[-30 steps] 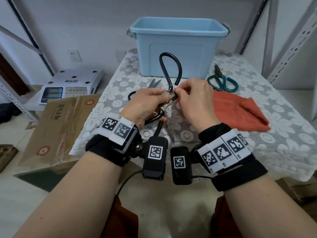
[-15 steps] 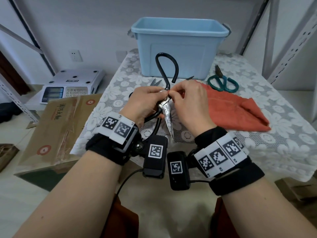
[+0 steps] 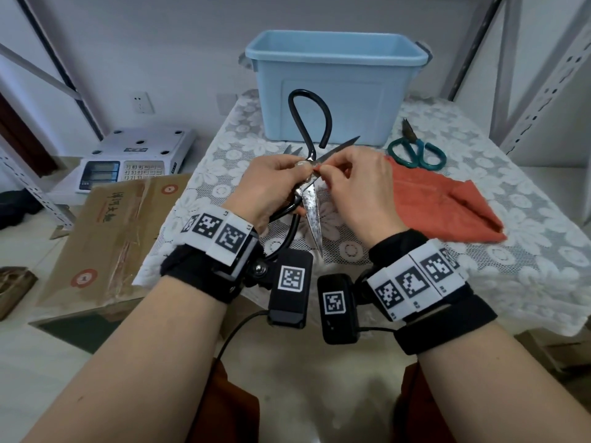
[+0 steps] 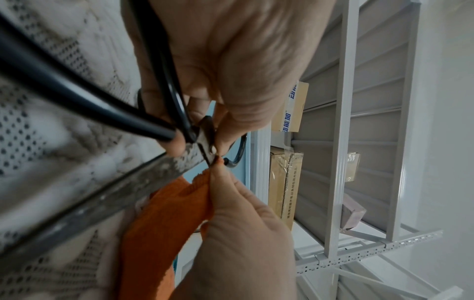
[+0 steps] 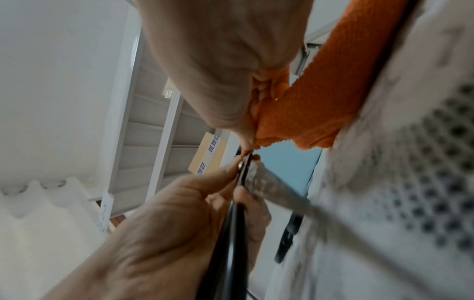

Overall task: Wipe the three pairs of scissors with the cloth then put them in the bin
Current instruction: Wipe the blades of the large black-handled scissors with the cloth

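L hand (image 3: pixel 271 183) was clamped round the black-handled scissors (image 3: pixel 309 199) near the pivot, thumb & fingers curled on the metal, blades spread wide: one pitted blade pointed down toward the person, the other up & right toward the bin (image 3: pixel 335 87). R hand (image 3: pixel 355 187) pinched an edge of the orange cloth (image 3: pixel 447 206) tight betw thumb & forefinger, right at the pivot where the blades cross; the rest of the cloth trailed onto the lace-covered table (image 3: pixel 511 251). To do this wipe well, I'd judge: keep the L grip firm behind the pivot so the blades can't swing shut on the fingers, wrap more cloth over the pinching fingertips, then draw from the pivot out to the tip along the flat, never across the edge, both faces of each blade. The pitting looked like rust, so prob needs pressure. Vs 0.5 s before: the scissors had opened further, the upper blade showing clear of the R hand, and the cloth edge had come up to the pivot. Green-handled scissors (image 3: pixel 415 151) lay just beside the bin, touching the cloth's far edge or nearly; a 3rd pair (image 3: pixel 292 150) peeked out behind the L hand. None seen in the bin, whose inside was hidden.
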